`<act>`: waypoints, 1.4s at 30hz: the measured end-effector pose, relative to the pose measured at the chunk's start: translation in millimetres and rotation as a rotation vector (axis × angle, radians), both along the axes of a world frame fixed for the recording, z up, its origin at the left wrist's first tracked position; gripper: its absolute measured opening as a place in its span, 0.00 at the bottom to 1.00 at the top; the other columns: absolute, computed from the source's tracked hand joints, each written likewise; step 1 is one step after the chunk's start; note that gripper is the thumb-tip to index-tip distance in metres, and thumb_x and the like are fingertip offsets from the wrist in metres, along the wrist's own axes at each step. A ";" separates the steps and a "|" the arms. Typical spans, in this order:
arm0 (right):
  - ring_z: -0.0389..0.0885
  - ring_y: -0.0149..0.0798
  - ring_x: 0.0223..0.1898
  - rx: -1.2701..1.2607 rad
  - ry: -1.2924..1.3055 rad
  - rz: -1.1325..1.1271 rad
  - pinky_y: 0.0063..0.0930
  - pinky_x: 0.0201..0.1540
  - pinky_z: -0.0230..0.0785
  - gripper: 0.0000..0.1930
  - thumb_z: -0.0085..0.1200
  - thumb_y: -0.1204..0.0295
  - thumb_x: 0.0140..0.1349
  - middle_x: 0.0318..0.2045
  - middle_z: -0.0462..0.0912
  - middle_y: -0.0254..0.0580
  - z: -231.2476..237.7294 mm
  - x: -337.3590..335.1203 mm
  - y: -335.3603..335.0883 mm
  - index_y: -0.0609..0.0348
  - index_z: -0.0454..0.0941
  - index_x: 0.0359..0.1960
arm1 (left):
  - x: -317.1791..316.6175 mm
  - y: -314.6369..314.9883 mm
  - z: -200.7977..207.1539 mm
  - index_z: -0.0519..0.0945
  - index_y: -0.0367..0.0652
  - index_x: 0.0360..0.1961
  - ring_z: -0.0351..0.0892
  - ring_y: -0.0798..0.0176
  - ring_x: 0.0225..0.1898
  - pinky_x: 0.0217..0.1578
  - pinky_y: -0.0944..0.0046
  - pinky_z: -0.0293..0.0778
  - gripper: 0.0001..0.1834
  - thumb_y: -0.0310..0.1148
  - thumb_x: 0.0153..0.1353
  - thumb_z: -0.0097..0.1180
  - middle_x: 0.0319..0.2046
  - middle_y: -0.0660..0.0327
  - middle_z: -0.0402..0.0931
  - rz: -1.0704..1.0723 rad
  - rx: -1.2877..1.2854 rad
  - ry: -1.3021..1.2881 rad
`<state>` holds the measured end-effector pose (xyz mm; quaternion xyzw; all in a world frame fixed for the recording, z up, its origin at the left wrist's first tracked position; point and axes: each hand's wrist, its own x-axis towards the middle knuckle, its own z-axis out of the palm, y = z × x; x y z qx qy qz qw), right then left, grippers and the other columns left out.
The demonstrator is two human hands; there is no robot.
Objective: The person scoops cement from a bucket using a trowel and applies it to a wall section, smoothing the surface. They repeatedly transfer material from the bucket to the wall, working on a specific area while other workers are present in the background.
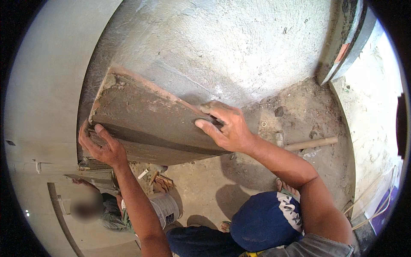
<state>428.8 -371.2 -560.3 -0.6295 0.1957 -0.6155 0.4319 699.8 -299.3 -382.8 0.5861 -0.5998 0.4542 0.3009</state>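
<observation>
As I watch from afar, two hands, well apart, grip a slab (158,113) between them before a rough wall (231,47): the left hand (102,143) clamps its left corner, the right hand (224,126) its upper edge. Gritty edges could, I judge, slide from the right thumb's hold, tipping the slab toward the toes (287,187) below that hand. A stick (311,143) lies right of the right hand; below the left, a bucket (167,209) and a co-worker (114,214) crowd any sidestep.

Grey-brown slab (150,111) — left hand (104,147) at one corner, right hand (229,127) at an edge.
</observation>
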 end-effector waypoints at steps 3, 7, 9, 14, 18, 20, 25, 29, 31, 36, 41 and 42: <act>0.69 0.28 0.24 0.162 -0.029 0.076 0.29 0.27 0.63 0.10 0.66 0.70 0.64 0.22 0.75 0.36 -14.1 -1.2 7.8 0.66 0.83 0.38 | -0.3 0.9 5.3 0.78 0.34 0.55 0.76 0.49 0.53 0.55 0.50 0.71 0.18 0.37 0.73 0.55 0.50 0.49 0.77 -0.014 0.025 0.014; 0.67 0.24 0.25 0.254 -0.059 0.128 0.26 0.27 0.60 0.10 0.68 0.69 0.63 0.22 0.73 0.32 -17.3 3.3 9.2 0.65 0.82 0.34 | 4.5 3.5 15.9 0.82 0.34 0.50 0.77 0.51 0.51 0.53 0.52 0.71 0.16 0.37 0.71 0.58 0.48 0.50 0.79 -0.019 0.051 0.138; 0.67 0.24 0.26 0.292 -0.037 0.110 0.26 0.27 0.61 0.09 0.67 0.70 0.64 0.22 0.73 0.31 -17.6 1.6 11.7 0.64 0.82 0.34 | 5.0 3.7 19.5 0.83 0.33 0.48 0.77 0.53 0.50 0.53 0.53 0.72 0.16 0.37 0.70 0.60 0.46 0.51 0.80 -0.049 0.095 0.172; 0.76 0.30 0.30 0.315 0.049 0.091 0.28 0.36 0.70 0.09 0.65 0.71 0.63 0.28 0.81 0.39 -11.3 -0.1 12.8 0.65 0.83 0.38 | 2.4 5.9 32.8 0.87 0.34 0.42 0.79 0.55 0.48 0.53 0.57 0.72 0.13 0.34 0.64 0.66 0.43 0.52 0.81 -0.082 0.072 0.297; 0.74 0.26 0.31 0.343 -0.003 0.144 0.25 0.36 0.69 0.09 0.65 0.70 0.64 0.28 0.80 0.33 -19.4 12.8 16.7 0.65 0.82 0.36 | 16.7 7.6 31.3 0.87 0.34 0.41 0.79 0.59 0.44 0.49 0.60 0.73 0.10 0.29 0.60 0.67 0.41 0.54 0.81 -0.201 0.000 0.298; 0.74 0.26 0.31 0.335 0.022 0.132 0.25 0.37 0.69 0.09 0.65 0.70 0.64 0.28 0.80 0.31 -15.0 3.4 11.6 0.65 0.82 0.36 | 10.6 -0.4 26.7 0.87 0.35 0.40 0.79 0.60 0.43 0.47 0.61 0.74 0.09 0.28 0.59 0.67 0.39 0.55 0.81 -0.243 -0.033 0.361; 0.77 0.26 0.37 0.343 -0.019 0.147 0.26 0.43 0.70 0.09 0.64 0.69 0.66 0.32 0.82 0.31 -11.4 4.5 10.0 0.63 0.83 0.37 | 8.9 -5.1 26.1 0.88 0.38 0.38 0.80 0.57 0.42 0.46 0.60 0.74 0.09 0.25 0.54 0.68 0.36 0.55 0.82 -0.257 -0.138 0.359; 0.77 0.28 0.38 0.280 0.147 0.066 0.27 0.45 0.70 0.09 0.64 0.68 0.66 0.34 0.82 0.32 -10.5 -1.6 8.7 0.63 0.82 0.39 | 23.2 -5.2 13.6 0.89 0.40 0.38 0.82 0.52 0.41 0.46 0.57 0.76 0.09 0.26 0.53 0.66 0.36 0.53 0.83 -0.244 -0.215 0.298; 0.76 0.29 0.39 0.310 0.143 0.030 0.28 0.44 0.70 0.12 0.65 0.66 0.66 0.37 0.82 0.33 -4.8 3.7 21.7 0.63 0.82 0.42 | 28.3 -3.1 15.6 0.90 0.42 0.35 0.81 0.50 0.38 0.43 0.55 0.76 0.09 0.26 0.51 0.67 0.33 0.54 0.82 -0.277 -0.236 0.210; 0.75 0.48 0.62 0.057 0.294 -0.449 0.40 0.67 0.64 0.23 0.52 0.61 0.74 0.60 0.78 0.54 23.0 -14.8 13.4 0.69 0.75 0.61 | 25.3 -11.8 -12.9 0.85 0.41 0.48 0.77 0.44 0.55 0.60 0.43 0.69 0.18 0.30 0.56 0.62 0.48 0.49 0.81 -0.241 -0.274 0.129; 0.84 0.40 0.43 -0.313 0.153 -0.607 0.30 0.48 0.77 0.14 0.49 0.67 0.75 0.44 0.83 0.47 98.6 -24.7 31.4 0.67 0.80 0.48 | 4.5 42.1 -48.2 0.65 0.34 0.70 0.51 0.39 0.76 0.73 0.42 0.54 0.35 0.32 0.62 0.59 0.73 0.42 0.56 -0.319 0.053 0.232; 0.83 0.36 0.40 -0.490 0.293 -0.618 0.27 0.43 0.76 0.13 0.49 0.67 0.75 0.38 0.83 0.44 98.3 -27.0 33.5 0.66 0.81 0.46 | 2.8 53.3 -51.5 0.63 0.34 0.71 0.47 0.39 0.77 0.74 0.42 0.52 0.37 0.33 0.63 0.59 0.75 0.42 0.52 -0.369 0.143 0.273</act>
